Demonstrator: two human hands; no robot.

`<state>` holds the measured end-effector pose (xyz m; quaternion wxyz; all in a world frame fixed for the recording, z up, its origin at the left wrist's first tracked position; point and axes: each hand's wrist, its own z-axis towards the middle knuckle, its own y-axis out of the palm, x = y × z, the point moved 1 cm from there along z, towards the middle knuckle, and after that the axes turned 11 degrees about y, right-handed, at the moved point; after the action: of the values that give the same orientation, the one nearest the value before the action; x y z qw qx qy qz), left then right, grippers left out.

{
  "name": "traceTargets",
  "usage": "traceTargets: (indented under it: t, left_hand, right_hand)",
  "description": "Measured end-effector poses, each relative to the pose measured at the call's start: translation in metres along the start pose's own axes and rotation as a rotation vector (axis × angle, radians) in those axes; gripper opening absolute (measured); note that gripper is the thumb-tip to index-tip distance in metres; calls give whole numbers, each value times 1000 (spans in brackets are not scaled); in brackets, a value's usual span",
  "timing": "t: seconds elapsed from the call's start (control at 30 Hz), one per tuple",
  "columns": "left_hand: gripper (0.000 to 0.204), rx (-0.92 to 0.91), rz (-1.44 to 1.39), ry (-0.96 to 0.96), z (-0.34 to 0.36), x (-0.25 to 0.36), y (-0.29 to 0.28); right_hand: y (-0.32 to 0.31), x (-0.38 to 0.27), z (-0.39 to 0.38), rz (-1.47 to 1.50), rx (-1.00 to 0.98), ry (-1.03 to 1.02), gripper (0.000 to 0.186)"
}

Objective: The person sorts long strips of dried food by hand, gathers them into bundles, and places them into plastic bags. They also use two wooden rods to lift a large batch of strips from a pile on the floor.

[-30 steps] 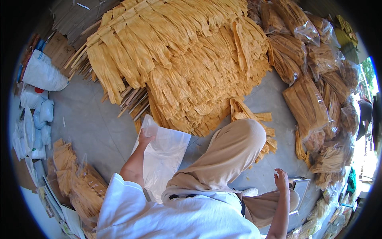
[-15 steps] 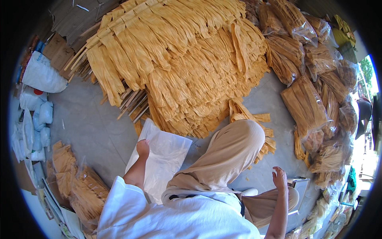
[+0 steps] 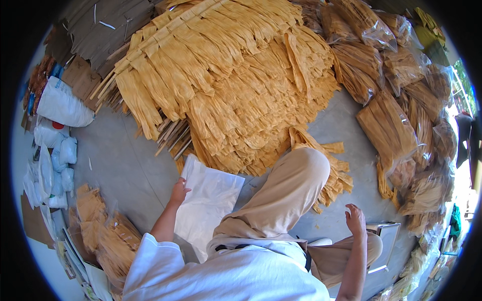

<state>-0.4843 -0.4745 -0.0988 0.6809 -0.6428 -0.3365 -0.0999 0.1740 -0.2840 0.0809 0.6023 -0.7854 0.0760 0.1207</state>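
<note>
Left hand (image 3: pixel 179 191) right at the left edge of a thin, pale plastic bag (image 3: pixel 208 200), thumb out toward the sheet, and whether those fingers truly pinch it, I cannot tell! The bag lies immediately to that hand's right, spread on the floor (image 3: pixel 125 158), its long axis running from near the lap away toward the far side, far end leaning right. Over to the right hand (image 3: pixel 355 219): fingers loosely curled, nothing in the grasp, well apart from the bag with the raised knee (image 3: pixel 301 175) between them. So the left is the nearer hand, and by a long way!

Outward now: beyond the bag's far end, stick ends (image 3: pixel 173 136) poke from a great heap of yellow strips (image 3: pixel 251 110), filling the floor's far side. Loose strips (image 3: pixel 335 188) lie just past the knee. Down the floor's right edge, bagged bundles (image 3: pixel 386 128) pile up; toward its near-left corner, another bagged bundle (image 3: pixel 115 241) sits behind the left forearm's side.
</note>
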Motion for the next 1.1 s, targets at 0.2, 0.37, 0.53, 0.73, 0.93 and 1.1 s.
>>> traceTargets:
  t: [0.2, 0.37, 0.53, 0.73, 0.93, 1.1]
  left_hand:
    - [16, -77, -198, -229, -15, -27, -24]
    - [13, -7, -271, 116, -2, 54, -44]
    - [19, -212, -739, -113, 8, 171, -56]
    - [23, -354, -1021, -103, 3, 230, -41]
    - [22, -345, -1312, -250, -13, 246, -39]
    - [19, -298, -1291, -165, -21, 236, -29]
  right_hand:
    - [-10, -9, -6, 27, 75, -9, 24]
    - [-34, -58, -9, 456, 342, 73, 17]
    - [-71, -178, -35, 636, 407, -269, 3]
    - [-28, -287, -44, 719, -253, -469, 8]
    - [68, -335, -44, 604, -551, -409, 27]
    - [94, -343, -55, 647, -738, -273, 27]
